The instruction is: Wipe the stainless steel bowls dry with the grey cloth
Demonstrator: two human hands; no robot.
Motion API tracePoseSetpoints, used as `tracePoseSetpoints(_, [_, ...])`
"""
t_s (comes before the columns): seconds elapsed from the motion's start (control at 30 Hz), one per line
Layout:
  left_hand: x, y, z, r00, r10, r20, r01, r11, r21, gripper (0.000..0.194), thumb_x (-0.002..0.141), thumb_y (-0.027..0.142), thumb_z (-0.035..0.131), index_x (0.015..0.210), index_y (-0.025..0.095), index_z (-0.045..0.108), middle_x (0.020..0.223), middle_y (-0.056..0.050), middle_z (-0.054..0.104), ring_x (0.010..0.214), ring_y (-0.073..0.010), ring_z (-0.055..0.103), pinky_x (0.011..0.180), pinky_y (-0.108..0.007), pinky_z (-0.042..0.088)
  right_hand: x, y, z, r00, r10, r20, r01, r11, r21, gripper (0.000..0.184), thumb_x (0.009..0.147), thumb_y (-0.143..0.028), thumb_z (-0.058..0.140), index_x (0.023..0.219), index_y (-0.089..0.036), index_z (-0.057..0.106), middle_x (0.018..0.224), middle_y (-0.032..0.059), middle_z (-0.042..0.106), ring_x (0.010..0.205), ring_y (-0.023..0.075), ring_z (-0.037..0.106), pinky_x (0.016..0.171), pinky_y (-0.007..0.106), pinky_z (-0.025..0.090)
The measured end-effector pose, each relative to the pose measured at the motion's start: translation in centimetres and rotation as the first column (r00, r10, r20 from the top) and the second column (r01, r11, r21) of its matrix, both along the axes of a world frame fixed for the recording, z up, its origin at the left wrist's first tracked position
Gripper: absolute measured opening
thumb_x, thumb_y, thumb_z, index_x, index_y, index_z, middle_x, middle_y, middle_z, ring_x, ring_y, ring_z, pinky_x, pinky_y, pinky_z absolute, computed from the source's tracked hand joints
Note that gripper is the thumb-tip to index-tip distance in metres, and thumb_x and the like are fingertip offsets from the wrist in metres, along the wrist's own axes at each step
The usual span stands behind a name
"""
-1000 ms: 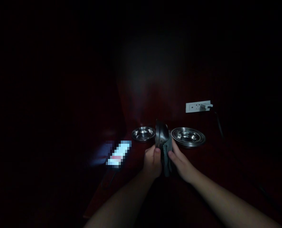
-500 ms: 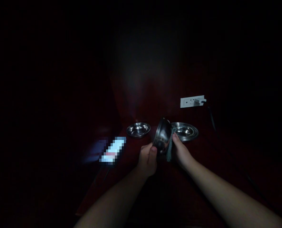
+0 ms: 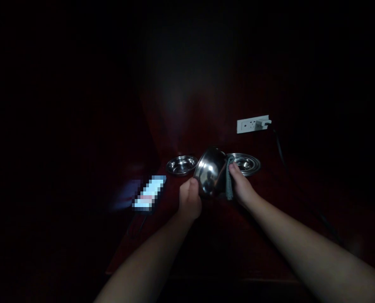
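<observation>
In dim light, my left hand (image 3: 190, 201) grips the lower rim of a steel bowl (image 3: 209, 171), which is tilted on its side with its shiny outer bottom turned toward me. My right hand (image 3: 242, 186) presses a grey cloth (image 3: 229, 184) against the bowl's right edge, fingers closed on the cloth. Both hands hover just above a dark red table (image 3: 212, 235).
A small steel bowl (image 3: 181, 164) sits behind on the left, and a stack of steel plates (image 3: 247, 163) on the right. A lit phone (image 3: 149, 192) lies at the left table edge. A white power strip (image 3: 252, 124) with a plug and black cable lies farther back.
The bowl has turned from edge-on to show its outer bottom to me. The cloth has shifted from hanging between the hands to the bowl's right edge. The view has drifted.
</observation>
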State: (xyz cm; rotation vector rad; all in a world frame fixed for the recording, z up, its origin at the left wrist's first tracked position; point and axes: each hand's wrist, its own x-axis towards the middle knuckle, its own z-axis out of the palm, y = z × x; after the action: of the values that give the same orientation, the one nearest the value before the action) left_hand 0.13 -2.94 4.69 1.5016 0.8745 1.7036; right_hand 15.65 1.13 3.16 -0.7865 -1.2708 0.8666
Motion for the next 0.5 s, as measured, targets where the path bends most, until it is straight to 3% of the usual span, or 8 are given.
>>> tracePoseSetpoints(0.1, [0.5, 1.1, 0.6, 0.909, 0.142, 0.392, -0.038, 0.965, -0.261, 0.040, 0.085, 0.048, 0.048, 0.072, 0.014, 0.064, 0.064, -0.003, 0.064, 0.061, -0.0147, 0.060, 0.060, -0.025, 0.047, 0.2, -0.1, 0.3, 1.000, -0.019, 0.011, 0.020, 0.999, -0.044, 0.054, 0.078, -0.055, 0.053, 0.124, -0.027, 0.047, 0.129, 0.0031, 0.054, 0.124, 0.0236, 0.046, 0.109, 0.042, 0.031])
tracePoseSetpoints(0.2, [0.9, 2.0, 1.1, 0.759, 0.144, 0.635, 0.118, 0.929, -0.351, 0.035, 0.088, 0.042, 0.045, 0.091, 0.014, 0.066, 0.085, -0.007, 0.069, 0.076, -0.0166, 0.066, 0.072, -0.028, 0.052, 0.2, -0.2, 0.5, 0.998, -0.036, 0.052, 0.038, 0.999, -0.034, 0.058, 0.077, -0.053, 0.056, 0.126, -0.024, 0.043, 0.126, 0.0065, 0.054, 0.118, 0.0240, 0.050, 0.105, 0.042, 0.035])
tracePoseSetpoints(0.3, [0.9, 2.2, 1.4, 0.703, 0.073, 0.707, 0.240, 0.912, -0.333, 0.037, 0.089, 0.042, 0.044, 0.100, 0.013, 0.065, 0.104, -0.012, 0.068, 0.090, -0.0207, 0.067, 0.084, -0.034, 0.052, 0.1, -0.1, 0.3, 0.996, -0.063, 0.055, 0.066, 0.997, -0.045, 0.058, 0.076, -0.053, 0.057, 0.124, -0.024, 0.044, 0.126, 0.0076, 0.054, 0.117, 0.0242, 0.051, 0.105, 0.044, 0.036])
tracePoseSetpoints(0.5, [0.8, 2.0, 1.6, 0.682, -0.058, 0.729, 0.397, 0.867, -0.302, 0.043, 0.090, 0.042, 0.042, 0.109, 0.011, 0.063, 0.116, -0.015, 0.064, 0.108, -0.0247, 0.061, 0.097, -0.039, 0.046, 0.1, 0.3, 0.0, 0.995, -0.094, 0.030, 0.096, 0.993, -0.065, 0.057, 0.074, -0.055, 0.057, 0.122, -0.026, 0.045, 0.122, 0.0070, 0.056, 0.113, 0.0255, 0.053, 0.102, 0.047, 0.038])
